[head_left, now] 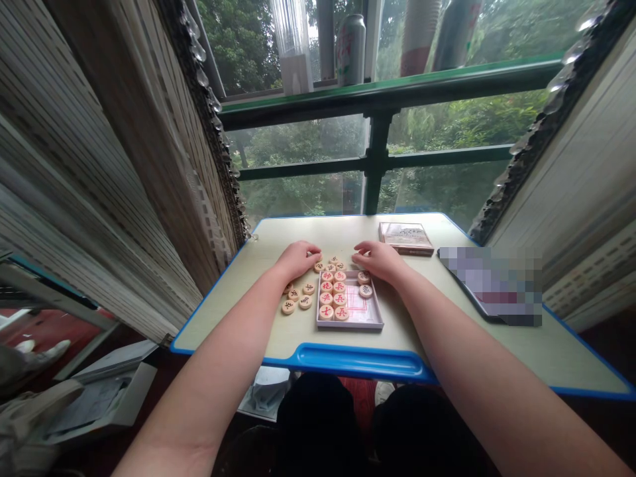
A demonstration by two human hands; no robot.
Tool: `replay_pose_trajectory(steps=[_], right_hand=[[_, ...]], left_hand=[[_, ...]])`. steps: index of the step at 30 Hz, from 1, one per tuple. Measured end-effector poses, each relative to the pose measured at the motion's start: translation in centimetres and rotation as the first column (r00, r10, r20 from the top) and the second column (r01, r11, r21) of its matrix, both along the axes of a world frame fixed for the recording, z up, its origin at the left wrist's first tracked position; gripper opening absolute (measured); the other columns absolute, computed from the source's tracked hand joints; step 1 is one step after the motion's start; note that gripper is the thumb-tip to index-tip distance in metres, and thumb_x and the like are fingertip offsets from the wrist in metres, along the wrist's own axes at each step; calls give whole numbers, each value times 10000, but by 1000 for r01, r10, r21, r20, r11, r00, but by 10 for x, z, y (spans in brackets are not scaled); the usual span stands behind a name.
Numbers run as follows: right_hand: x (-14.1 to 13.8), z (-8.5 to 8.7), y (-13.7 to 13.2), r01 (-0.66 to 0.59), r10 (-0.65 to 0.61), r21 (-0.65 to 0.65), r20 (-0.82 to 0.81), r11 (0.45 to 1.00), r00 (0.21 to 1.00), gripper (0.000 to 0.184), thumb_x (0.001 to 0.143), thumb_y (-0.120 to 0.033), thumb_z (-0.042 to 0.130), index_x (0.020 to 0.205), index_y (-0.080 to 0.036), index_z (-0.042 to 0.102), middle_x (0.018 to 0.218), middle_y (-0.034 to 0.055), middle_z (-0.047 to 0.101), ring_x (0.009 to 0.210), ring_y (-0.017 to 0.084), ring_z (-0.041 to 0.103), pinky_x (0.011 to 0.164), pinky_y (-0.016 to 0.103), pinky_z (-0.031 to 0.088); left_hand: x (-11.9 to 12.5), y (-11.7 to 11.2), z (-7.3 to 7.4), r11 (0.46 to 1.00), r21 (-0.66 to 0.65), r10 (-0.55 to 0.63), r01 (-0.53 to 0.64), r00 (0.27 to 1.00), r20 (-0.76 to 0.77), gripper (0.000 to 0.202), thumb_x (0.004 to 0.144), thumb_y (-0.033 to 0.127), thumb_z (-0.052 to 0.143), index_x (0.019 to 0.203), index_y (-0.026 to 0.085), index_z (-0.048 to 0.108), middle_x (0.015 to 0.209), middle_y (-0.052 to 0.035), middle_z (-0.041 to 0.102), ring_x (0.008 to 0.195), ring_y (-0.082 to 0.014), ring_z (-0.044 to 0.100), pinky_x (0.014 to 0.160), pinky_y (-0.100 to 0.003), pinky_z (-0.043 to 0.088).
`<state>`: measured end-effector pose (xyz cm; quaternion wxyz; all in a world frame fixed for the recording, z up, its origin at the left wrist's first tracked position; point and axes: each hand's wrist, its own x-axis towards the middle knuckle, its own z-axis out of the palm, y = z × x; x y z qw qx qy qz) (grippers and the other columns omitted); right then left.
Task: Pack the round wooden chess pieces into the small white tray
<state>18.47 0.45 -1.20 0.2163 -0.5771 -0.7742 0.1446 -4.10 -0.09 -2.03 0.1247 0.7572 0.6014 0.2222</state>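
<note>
My left hand rests on the table with its fingers loosely curved and apart, beside a loose xiangqi piece. My right hand hovers over the far right corner of a shallow open box, its thumb and fingers apart. I make out nothing held in either hand. Inside the box, red-marked pieces stand in two columns on the left. Two dark-marked pieces lie at its right side, near my right hand. More dark-marked pieces lie loose left of the box, and several are beyond it.
A flat printed box lid lies at the back right of the table. Beside it is a dark-edged tablet or phone, partly blurred. Cans and cups stand on the window ledge. Curtains hang on both sides.
</note>
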Motion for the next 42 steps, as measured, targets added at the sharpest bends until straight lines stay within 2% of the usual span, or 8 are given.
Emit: replay_pose_trajectory(steps=[6, 12, 17, 19, 22, 25, 33, 42], right_hand=[[-3, 5, -7, -69, 69, -7, 2, 998, 998, 257, 765, -353, 558, 933, -225, 703, 973, 35, 697, 881, 191, 615, 761, 266, 448], [-9, 11, -17, -258, 258, 7, 11, 966, 966, 226, 802, -324, 535, 873, -261, 740, 1126, 11, 650, 1080, 214, 522, 986, 334, 331], [-11, 12, -19, -290, 290, 14, 13, 957, 957, 221, 799, -319, 543, 850, -237, 743, 1074, 28, 673, 1055, 208, 538, 983, 330, 338], [-9, 11, -15, -245, 246, 18, -14, 969, 969, 228, 798, -300, 530, 850, -219, 738, 1039, 39, 685, 1005, 199, 568, 941, 307, 376], [0, 10, -6, 9, -10, -17, -34, 1000, 999, 257, 776, -231, 503, 907, -196, 721, 998, 58, 695, 935, 204, 601, 833, 288, 435], [10, 9, 1, 199, -200, -56, -12, 978, 980, 297, 722, -158, 501, 932, -174, 711, 1001, 81, 691, 928, 217, 606, 785, 278, 444], [8, 11, -3, 139, -143, -96, -36, 986, 989, 280, 669, -139, 502, 835, -170, 725, 903, 75, 709, 845, 209, 620, 701, 253, 451], [4, 13, -7, 76, -148, -263, -265, 962, 953, 302, 614, -104, 518, 821, -169, 728, 820, 42, 715, 763, 156, 624, 643, 201, 455]], left_hand=[[1, 1, -1, 999, 41, -8, 7, 1000, 26, 320, 753, 298, 579, 1031, 167, 665, 984, -63, 647, 812, -162, 590, 787, -264, 468], [3, 1, -2, 988, 151, -58, 44, 994, 88, 179, 751, 183, 551, 868, 171, 686, 885, -44, 571, 778, -144, 567, 788, -274, 473], [4, 3, -2, 974, 226, -81, 34, 976, 203, 178, 775, 141, 510, 856, 157, 668, 887, -48, 529, 810, -139, 563, 786, -267, 479], [5, 4, -2, 973, 229, -82, 22, 962, 259, 183, 774, 137, 511, 883, 147, 658, 898, -51, 520, 806, -133, 563, 786, -261, 483], [5, 4, -2, 971, 241, -62, -6, 960, 273, 233, 775, 109, 489, 946, 154, 640, 928, -54, 513, 826, -135, 559, 820, -275, 473], [4, 6, -2, 959, 282, -33, -38, 969, 243, 296, 775, 67, 441, 985, 165, 625, 952, -59, 514, 871, -148, 549, 866, -300, 451], [3, 8, -4, 961, 274, -37, -29, 972, 234, 321, 752, 29, 394, 918, 163, 634, 927, -63, 535, 885, -160, 547, 885, -317, 444], [2, 5, -3, 980, 190, 10, -53, 975, 222, 465, 761, 25, 353, 1164, 191, 515, 923, -51, 565, 875, -155, 545, 851, -313, 455]])
